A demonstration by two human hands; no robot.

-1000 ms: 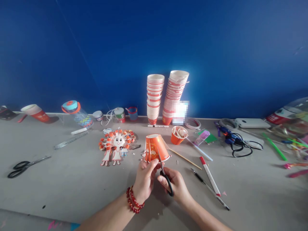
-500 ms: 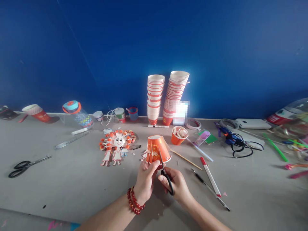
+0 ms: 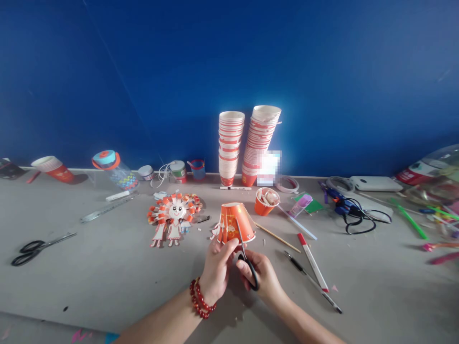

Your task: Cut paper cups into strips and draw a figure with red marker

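An upside-down orange paper cup (image 3: 245,223) is held low over the table, with slits running up its left side. My left hand (image 3: 219,263) grips its rim from below, thumb on the outside wall. My right hand (image 3: 263,272) is closed round the black handles of a pair of scissors (image 3: 253,274). Their blades lie along the cup's front wall, pointing up toward its base. Just left of the cup are paper doll figures (image 3: 175,215) with fringed orange-and-white cup pieces. The fingers of both hands are partly hidden.
Two tall stacks of paper cups (image 3: 230,148) stand by the blue wall. A cup of scraps (image 3: 266,203) sits behind my right hand. A red marker (image 3: 313,263) and a black pen (image 3: 313,282) lie at right, other scissors (image 3: 39,248) at far left, a corded glue gun (image 3: 344,203) farther back.
Almost nothing differs; the scissors blades have shifted very slightly against the cup. Both hands keep their hold, and the view has moved a touch.
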